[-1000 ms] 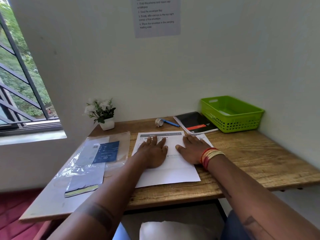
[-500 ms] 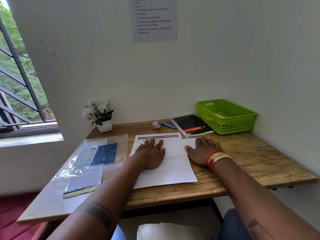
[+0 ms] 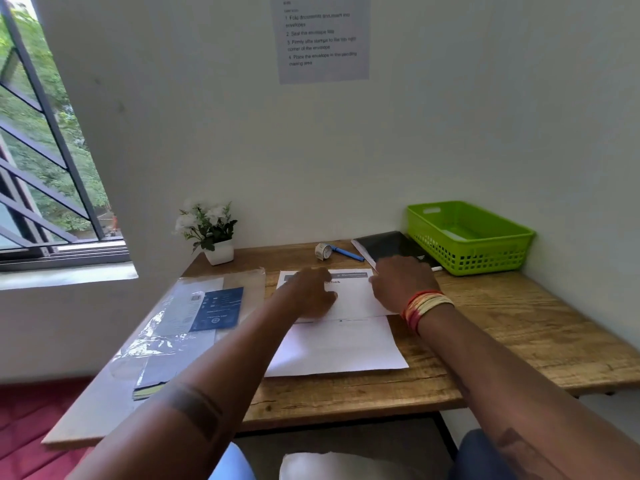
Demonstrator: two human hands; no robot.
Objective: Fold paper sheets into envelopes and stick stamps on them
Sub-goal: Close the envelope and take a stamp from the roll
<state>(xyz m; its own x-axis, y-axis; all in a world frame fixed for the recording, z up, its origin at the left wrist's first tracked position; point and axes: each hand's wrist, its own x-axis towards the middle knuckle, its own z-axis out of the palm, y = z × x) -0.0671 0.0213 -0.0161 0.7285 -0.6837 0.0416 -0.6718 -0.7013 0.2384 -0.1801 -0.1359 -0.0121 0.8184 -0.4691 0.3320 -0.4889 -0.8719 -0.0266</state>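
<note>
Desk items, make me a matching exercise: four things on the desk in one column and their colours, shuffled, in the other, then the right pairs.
Things:
1. basket
2. pen
3. notebook
4. flower pot

Colours:
A. black
B. white
C. green
D. blue

Pairs: 1-C, 2-D, 3-A, 4-B
</note>
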